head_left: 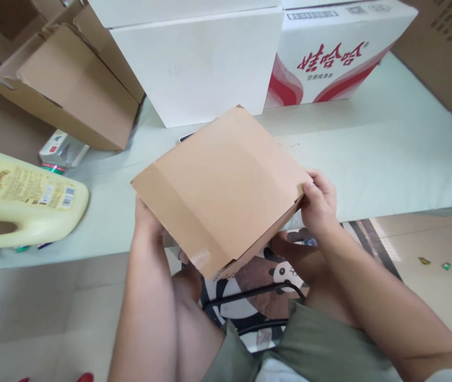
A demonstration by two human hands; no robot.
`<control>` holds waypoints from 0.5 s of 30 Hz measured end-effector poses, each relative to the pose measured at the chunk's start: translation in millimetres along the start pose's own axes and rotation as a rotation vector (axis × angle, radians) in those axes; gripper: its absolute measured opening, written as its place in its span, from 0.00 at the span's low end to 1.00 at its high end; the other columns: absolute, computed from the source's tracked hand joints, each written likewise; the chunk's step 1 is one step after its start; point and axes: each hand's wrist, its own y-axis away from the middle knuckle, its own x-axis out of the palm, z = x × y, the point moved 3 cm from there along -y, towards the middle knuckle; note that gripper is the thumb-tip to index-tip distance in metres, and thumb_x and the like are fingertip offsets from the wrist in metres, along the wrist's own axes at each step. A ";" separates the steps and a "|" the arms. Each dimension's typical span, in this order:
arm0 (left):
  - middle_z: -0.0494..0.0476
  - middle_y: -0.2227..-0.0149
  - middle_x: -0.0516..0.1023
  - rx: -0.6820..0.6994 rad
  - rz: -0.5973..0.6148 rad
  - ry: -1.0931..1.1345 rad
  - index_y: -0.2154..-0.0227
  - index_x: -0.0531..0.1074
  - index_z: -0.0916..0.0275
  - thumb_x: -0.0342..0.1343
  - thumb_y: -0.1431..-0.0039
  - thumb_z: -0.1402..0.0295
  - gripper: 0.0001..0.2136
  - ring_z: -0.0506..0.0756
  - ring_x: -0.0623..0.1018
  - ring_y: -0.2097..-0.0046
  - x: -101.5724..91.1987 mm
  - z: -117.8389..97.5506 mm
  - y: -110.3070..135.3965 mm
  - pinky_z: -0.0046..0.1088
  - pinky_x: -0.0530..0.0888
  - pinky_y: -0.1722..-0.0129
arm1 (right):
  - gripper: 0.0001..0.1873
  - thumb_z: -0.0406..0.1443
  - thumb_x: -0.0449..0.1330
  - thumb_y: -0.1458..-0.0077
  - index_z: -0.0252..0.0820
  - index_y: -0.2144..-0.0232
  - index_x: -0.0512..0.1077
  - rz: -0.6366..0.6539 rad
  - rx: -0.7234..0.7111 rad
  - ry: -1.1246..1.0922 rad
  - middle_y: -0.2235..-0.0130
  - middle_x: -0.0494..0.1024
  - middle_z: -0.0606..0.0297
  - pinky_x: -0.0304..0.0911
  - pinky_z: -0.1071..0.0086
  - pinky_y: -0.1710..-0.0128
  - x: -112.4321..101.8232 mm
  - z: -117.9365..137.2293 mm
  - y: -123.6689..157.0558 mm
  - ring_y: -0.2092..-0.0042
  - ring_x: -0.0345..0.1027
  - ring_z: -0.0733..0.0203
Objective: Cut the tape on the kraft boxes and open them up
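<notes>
A brown cardboard box [226, 180] is held tilted between my two hands, over the front edge of the table and above my knees. My left hand [146, 218] supports it from the left side, its fingers mostly hidden under the cardboard. At the right corner my right hand [318, 200] pinches the edge, thumb on the top face and fingers behind. A strip of clear tape seems to run along the box's near-left part. Its underside is out of sight.
White cartons [202, 63] and a red-lettered white carton [329, 58] stand behind. At left are an open brown box [78, 90], a small clear-sided package [63, 149] and a yellow jug [26, 199]. A pale green cloth [393, 159] covers the table.
</notes>
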 end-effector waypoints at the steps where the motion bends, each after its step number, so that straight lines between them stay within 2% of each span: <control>1: 0.49 0.77 0.75 -0.019 -0.023 0.032 0.75 0.74 0.61 0.71 0.56 0.53 0.17 0.50 0.71 0.75 1.4 -2.1 1.9 0.29 0.69 0.76 | 0.18 0.54 0.64 0.43 0.49 0.60 0.78 -0.013 -0.021 0.042 0.65 0.78 0.66 0.70 0.61 0.60 0.5 3.1 0.4 0.63 0.72 0.56; 4: 0.51 0.74 0.80 -0.054 -0.043 0.177 0.74 0.75 0.60 0.73 0.62 0.54 0.19 0.53 0.77 0.72 4.9 -5.5 4.8 0.30 0.75 0.74 | 0.11 0.46 0.64 0.41 0.49 0.60 0.78 -0.066 -0.005 0.168 0.69 0.73 0.68 0.68 0.64 0.65 4.0 11.0 1.3 0.68 0.67 0.60; 6: 0.53 0.71 0.83 -0.071 -0.016 0.257 0.71 0.77 0.59 0.76 0.65 0.57 0.19 0.57 0.81 0.67 5.6 -4.7 3.6 0.34 0.79 0.68 | 0.10 0.42 0.64 0.42 0.48 0.58 0.76 -0.091 0.014 0.232 0.65 0.76 0.67 0.69 0.62 0.64 5.7 13.0 0.9 0.67 0.68 0.60; 8: 0.54 0.69 0.84 -0.092 0.021 0.286 0.70 0.78 0.59 0.75 0.63 0.56 0.19 0.61 0.84 0.61 4.8 -2.0 0.4 0.39 0.82 0.62 | 0.15 0.41 0.65 0.44 0.48 0.54 0.75 -0.122 -0.009 0.266 0.53 0.79 0.62 0.71 0.57 0.53 5.1 11.8 -0.6 0.56 0.73 0.56; 10: 0.54 0.68 0.85 -0.128 0.042 0.303 0.71 0.77 0.58 0.74 0.58 0.55 0.17 0.65 0.85 0.55 3.5 1.3 -3.2 0.42 0.84 0.58 | 0.23 0.41 0.68 0.47 0.49 0.48 0.72 -0.164 -0.010 0.240 0.43 0.77 0.58 0.68 0.52 0.42 2.8 6.3 -3.1 0.44 0.72 0.51; 12: 0.55 0.68 0.85 -0.166 0.044 0.326 0.73 0.76 0.58 0.72 0.56 0.54 0.15 0.66 0.85 0.52 3.3 3.5 -5.9 0.43 0.84 0.55 | 0.29 0.45 0.70 0.48 0.50 0.46 0.69 -0.149 0.095 0.101 0.42 0.77 0.58 0.70 0.52 0.42 3.3 -3.2 -5.7 0.42 0.72 0.50; 15: 0.56 0.66 0.86 -0.187 0.057 0.332 0.73 0.77 0.58 0.73 0.56 0.57 0.14 0.65 0.85 0.51 6.4 4.0 -6.4 0.42 0.85 0.54 | 0.30 0.55 0.70 0.52 0.48 0.52 0.72 0.013 0.370 -0.181 0.50 0.82 0.59 0.77 0.52 0.50 14.4 -14.5 -6.3 0.47 0.78 0.48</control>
